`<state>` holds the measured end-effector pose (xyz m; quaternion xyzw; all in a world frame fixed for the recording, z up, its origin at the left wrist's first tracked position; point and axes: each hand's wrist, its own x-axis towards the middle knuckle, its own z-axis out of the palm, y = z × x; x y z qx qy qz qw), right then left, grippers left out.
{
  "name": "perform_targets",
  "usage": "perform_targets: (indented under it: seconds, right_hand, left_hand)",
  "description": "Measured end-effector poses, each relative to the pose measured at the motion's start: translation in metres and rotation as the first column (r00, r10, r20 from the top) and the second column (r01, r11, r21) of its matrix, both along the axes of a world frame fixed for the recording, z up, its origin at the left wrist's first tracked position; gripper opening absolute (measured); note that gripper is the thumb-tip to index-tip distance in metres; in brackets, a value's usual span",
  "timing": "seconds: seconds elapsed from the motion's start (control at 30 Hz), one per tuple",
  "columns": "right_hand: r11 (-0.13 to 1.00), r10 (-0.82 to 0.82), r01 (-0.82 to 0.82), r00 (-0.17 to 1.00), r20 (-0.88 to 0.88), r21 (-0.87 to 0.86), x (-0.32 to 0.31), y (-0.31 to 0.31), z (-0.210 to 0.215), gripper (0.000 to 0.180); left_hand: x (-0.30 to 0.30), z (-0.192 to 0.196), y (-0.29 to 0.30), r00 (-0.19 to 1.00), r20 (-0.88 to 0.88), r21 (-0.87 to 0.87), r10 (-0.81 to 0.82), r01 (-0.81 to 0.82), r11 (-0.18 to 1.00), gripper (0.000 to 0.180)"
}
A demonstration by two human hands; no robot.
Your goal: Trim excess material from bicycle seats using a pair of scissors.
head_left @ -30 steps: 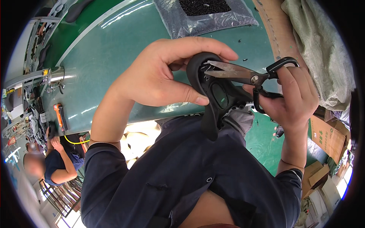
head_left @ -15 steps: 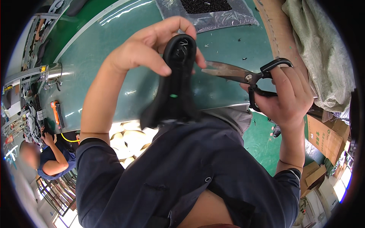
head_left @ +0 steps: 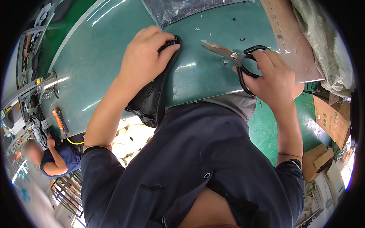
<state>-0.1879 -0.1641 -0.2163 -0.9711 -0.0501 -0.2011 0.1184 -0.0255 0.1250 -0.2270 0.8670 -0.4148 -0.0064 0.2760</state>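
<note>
A black bicycle saddle [head_left: 151, 102] lies tilted at the near edge of the green table [head_left: 205, 79], its wide end toward my body. My left hand [head_left: 145, 57] grips its narrow nose, thumb on one side and fingers curled over the other. The back of this hand and the wrist hide part of the saddle. To the right, my right hand [head_left: 274, 74] has its fingers through the black handles of a pair of scissors [head_left: 234, 56]. The blades are slightly apart, point left and stand clear of the saddle.
A clear plastic bag [head_left: 182, 12] lies at the table's far edge, with small dark scraps nearby. An orange-and-black tool [head_left: 59, 119] is at the left. Cream rounded pieces [head_left: 131, 140] sit below the edge. A co-worker [head_left: 57, 163] is far left; a cardboard box [head_left: 330, 117] stands right.
The saddle has come down and left from in front of me and turned over, its underside now showing. My right hand has shifted left and slightly farther away with the scissors.
</note>
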Motion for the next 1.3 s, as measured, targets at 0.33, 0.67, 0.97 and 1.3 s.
perform_targets:
  seconds: [0.33,0.67,0.97,1.3]
  right_hand:
    - [0.998,0.049,-0.049,0.999,-0.002,0.028,0.015,-0.003,-0.005,0.038]
    - [0.995,0.088,-0.087,0.996,-0.004,0.046,0.025,-0.010,-0.011,0.038]
    - [0.968,0.236,-0.239,0.971,-0.043,-0.074,0.051,-0.020,0.005,0.035]
    - [0.852,0.431,-0.468,0.881,-0.194,-0.234,0.099,-0.014,0.028,0.036]
  left_hand:
    - [-0.018,-0.015,-0.015,0.975,0.020,0.072,0.223,-0.224,0.972,0.013]
    - [-0.016,-0.033,-0.014,0.976,-0.076,-0.082,0.202,-0.208,0.975,0.008]
    - [-0.012,-0.034,0.003,0.969,-0.232,-0.116,0.087,-0.116,0.986,0.008]
    - [-0.016,-0.034,0.009,0.969,-0.240,-0.191,0.063,-0.111,0.975,0.007]
